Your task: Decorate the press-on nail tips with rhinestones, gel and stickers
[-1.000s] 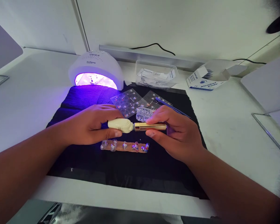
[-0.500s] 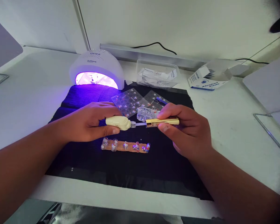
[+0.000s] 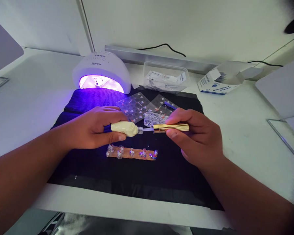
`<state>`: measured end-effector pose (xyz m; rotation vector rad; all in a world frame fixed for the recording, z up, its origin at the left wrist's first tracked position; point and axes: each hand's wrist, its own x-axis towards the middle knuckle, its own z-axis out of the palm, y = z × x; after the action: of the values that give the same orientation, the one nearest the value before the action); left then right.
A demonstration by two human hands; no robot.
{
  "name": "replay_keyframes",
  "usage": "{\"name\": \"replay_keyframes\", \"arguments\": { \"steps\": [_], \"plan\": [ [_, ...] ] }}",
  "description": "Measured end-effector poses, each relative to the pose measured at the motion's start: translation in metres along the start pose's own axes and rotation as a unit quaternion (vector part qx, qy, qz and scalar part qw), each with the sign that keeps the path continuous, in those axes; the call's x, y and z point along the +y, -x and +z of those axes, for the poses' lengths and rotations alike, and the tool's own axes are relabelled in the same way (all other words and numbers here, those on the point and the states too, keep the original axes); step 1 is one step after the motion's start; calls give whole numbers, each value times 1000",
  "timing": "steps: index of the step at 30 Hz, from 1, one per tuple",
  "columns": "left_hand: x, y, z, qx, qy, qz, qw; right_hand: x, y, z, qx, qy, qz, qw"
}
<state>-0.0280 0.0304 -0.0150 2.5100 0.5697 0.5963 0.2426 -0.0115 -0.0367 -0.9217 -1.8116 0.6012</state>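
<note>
My left hand [image 3: 93, 129] grips a small cream polish bottle [image 3: 124, 128], held on its side over a black mat [image 3: 127, 176]. My right hand [image 3: 198, 137] pinches the bottle's gold ribbed cap [image 3: 171, 127]. The cap is drawn a short way out of the neck, and a thin brush stem [image 3: 147, 129] shows between them. Just below the bottle, a brown strip [image 3: 131, 152] carrying several decorated false nails lies on the mat.
A white UV nail lamp [image 3: 101, 73] glows purple at the mat's back left. Clear sticker sheets [image 3: 134, 106] and a small clear compartment case [image 3: 154, 118] lie behind the hands. A clear tub of wipe packets [image 3: 165, 78] and an open alcohol pad box [image 3: 222, 81] sit farther back.
My right hand has pulled the gold cap rightward out of the bottle, baring the brush stem. A second ago the cap sat closed against the bottle.
</note>
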Motion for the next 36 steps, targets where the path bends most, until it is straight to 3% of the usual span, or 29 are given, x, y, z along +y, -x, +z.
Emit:
{"name": "replay_keyframes", "arguments": {
  "steps": [5, 17, 21, 29, 36],
  "plan": [
    [9, -3, 3, -14, 2, 15, 1000, -7, -2, 7, -43, 6, -29, 999],
    [20, 0, 5, 20, 56, -8, 998, -11, 0, 7, -16, -27, -89, 996],
    [21, 0, 5, 20, 78, -29, 996, -13, 1, 6, -12, -19, -88, 996],
    [21, -1, 5, 15, 78, -3, 997, -11, 2, 6, -22, -23, -74, 997],
    [22, -1, 4, 18, 80, -5, 997, -14, -5, 1, -52, -6, -142, 989]
  ]
}}
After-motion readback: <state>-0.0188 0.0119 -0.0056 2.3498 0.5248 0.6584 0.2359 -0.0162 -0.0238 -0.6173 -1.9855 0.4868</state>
